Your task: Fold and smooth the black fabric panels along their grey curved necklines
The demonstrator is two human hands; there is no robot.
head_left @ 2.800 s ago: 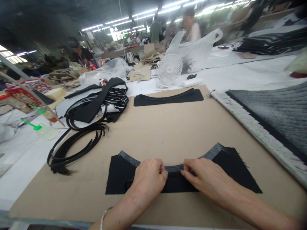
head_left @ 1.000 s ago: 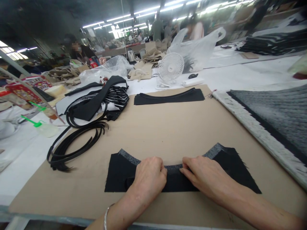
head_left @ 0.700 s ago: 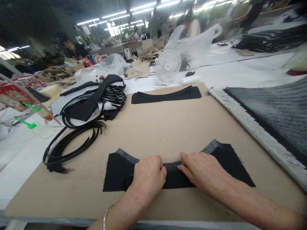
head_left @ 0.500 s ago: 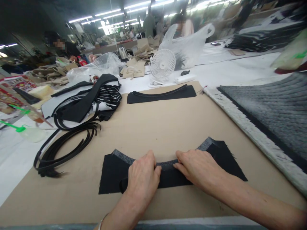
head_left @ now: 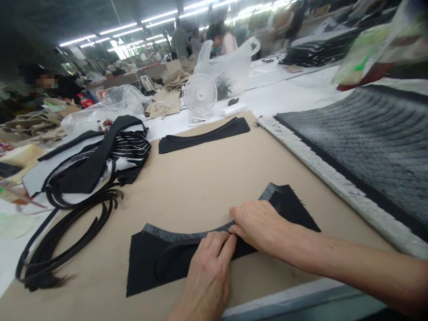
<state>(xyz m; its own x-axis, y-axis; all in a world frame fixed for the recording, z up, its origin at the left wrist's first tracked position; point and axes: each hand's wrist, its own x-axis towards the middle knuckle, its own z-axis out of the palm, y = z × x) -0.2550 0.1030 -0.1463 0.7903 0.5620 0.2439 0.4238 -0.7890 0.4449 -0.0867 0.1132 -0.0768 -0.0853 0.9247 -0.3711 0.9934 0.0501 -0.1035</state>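
Note:
A black fabric piece [head_left: 140, 267] with a curved upper edge lies flat before me, a speckled grey band running along that curve. On it, a narrow black strip [head_left: 170, 250] loops from the left and follows the curve to my fingers. My left hand [head_left: 214, 263] is closed over the strip near the middle, fingertips pressed down against the fabric. Just right of it, my right hand [head_left: 256, 220] pinches the strip at the curved edge, its fingertips nearly touching the left ones. What lies under the right palm is hidden.
A stack of similar black pieces [head_left: 203, 135] lies farther back on the brown board [head_left: 187, 178]. Coiled black strips [head_left: 72, 240] and striped fabric [head_left: 130, 149] are at left. A white fan [head_left: 200, 94] stands behind. Grey layered fabric [head_left: 364, 142] lies right. People are in the background.
The view has swung, shifting the scene leftward. My left hand has moved right along the curve, closer to my right hand, uncovering more of the black strip on the left.

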